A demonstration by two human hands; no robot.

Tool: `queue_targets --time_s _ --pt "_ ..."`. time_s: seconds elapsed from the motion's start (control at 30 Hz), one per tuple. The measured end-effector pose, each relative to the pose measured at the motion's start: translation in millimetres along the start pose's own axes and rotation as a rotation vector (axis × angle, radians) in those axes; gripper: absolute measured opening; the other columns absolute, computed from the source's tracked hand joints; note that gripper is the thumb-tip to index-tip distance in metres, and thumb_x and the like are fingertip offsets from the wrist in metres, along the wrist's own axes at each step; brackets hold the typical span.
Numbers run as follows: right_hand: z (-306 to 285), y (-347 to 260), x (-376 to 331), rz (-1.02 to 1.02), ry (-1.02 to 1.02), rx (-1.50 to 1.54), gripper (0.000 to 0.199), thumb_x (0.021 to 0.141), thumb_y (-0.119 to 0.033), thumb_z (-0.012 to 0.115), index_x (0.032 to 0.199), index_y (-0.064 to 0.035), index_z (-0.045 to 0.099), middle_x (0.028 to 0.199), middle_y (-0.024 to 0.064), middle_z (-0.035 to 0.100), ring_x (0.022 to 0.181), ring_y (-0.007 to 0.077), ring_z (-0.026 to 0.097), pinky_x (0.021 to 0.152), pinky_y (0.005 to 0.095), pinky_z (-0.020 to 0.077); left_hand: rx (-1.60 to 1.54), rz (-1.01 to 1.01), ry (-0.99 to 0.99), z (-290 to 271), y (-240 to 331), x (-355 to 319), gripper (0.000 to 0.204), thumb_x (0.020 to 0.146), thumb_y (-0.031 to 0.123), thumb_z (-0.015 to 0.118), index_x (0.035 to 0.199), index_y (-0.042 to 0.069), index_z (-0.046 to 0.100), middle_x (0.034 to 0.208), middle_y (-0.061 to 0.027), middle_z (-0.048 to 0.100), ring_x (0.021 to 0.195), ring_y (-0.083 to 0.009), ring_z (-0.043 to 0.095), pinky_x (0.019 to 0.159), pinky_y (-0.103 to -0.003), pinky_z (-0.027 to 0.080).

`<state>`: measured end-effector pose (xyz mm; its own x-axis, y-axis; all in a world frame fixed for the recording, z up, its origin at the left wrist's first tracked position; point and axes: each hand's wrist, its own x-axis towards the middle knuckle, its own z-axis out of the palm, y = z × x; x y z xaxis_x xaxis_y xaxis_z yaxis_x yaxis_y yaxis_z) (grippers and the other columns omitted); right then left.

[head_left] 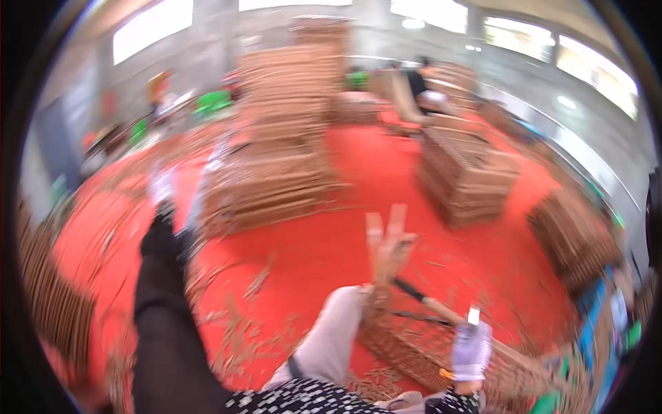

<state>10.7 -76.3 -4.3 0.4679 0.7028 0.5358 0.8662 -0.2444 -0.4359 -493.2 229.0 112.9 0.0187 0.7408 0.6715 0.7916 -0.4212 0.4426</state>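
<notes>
Scraps (238, 330) litter red flooring (296, 255) beside a brown lattice (414, 350) (grey walls (376, 38) beyond).

Blur smears the gloved right hand (472, 353) — its fingers and the bright piece (474, 316) above them are unclear. The brown woven piece (407, 348) is partly hidden behind it. The dark rim cuts off the left stack (52, 297); a distant co-worker (418, 84) is indistinct.

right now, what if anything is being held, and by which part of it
The right hand appears closed around a shiny-ended object, gripping it below its pale end; blur hides what it is. Whether the left hand holds anything cannot be told.
</notes>
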Motion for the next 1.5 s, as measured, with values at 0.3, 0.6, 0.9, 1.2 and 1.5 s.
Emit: queue_targets --time_s 0.3,0.6,0.9,1.2,1.5 --pt "-16 -4 -18 0.03 -0.005 0.071 0.025 0.084 -0.024 0.056 0.105 -0.011 0.053 0.095 0.0108 0.055 0.066 0.0318 0.06 0.055 0.0421 0.0491 -0.499 -0.627 0.72 16 -231 49 0.059 0.08 0.017 0.059 0.133 0.015 0.033 0.056 -0.0033 0.048 0.036 -0.012 0.038 0.033 -0.028 0.03" --pt "-9 -10 -21 0.04 -0.016 0.047 0.025 0.085 -0.027 0.055 0.104 -0.0111 0.055 0.096 0.0118 0.056 0.065 0.0319 0.061 0.056 0.0418 0.0499 -0.524 -0.692 0.635 35 -227 48 0.058 0.083 0.008 0.052 0.134 0.02 0.03 0.053 -0.0012 0.043 0.035 -0.0127 0.039 0.031 -0.027 0.029" --pt "-5 -12 -8 0.044 -0.031 0.051 0.023 0.085 -0.025 0.054 0.103 -0.0102 0.054 0.096 0.011 0.056 0.065 0.0332 0.06 0.056 0.0427 0.0492 -0.453 -0.015 0.125 98 29 9 0.048 0.082 0.0 0.051 0.129 0.008 0.04 0.085 -0.0029 0.054 0.072 -0.0107 0.048 0.069 -0.026 0.044" --pt "-9 -8 -26 0.036 -0.007 0.04 0.026 0.084 -0.025 0.055 0.104 -0.0088 0.053 0.096 0.0124 0.055 0.067 0.0345 0.06 0.056 0.0431 0.0492 -0.576 1.081 -0.587 136 292 -141 0.042 0.076 0.029 0.066 0.109 0.006 0.056 0.102 -0.0127 0.061 0.09 -0.0289 0.059 0.077 -0.036 0.048" --pt "-9 -1 -19 0.007 0.216 0.27 0.039 0.076 -0.012 0.065 0.112 -0.0049 0.051 0.098 0.0179 0.057 0.086 0.0333 0.059 0.074 0.0365 0.0482 -0.4 1.013 -0.688 199 292 -148 0.037 0.075 0.044 0.057 0.089 0.01 0.056 0.082 -0.013 0.06 0.079 -0.0334 0.059 0.066 -0.044 0.048"
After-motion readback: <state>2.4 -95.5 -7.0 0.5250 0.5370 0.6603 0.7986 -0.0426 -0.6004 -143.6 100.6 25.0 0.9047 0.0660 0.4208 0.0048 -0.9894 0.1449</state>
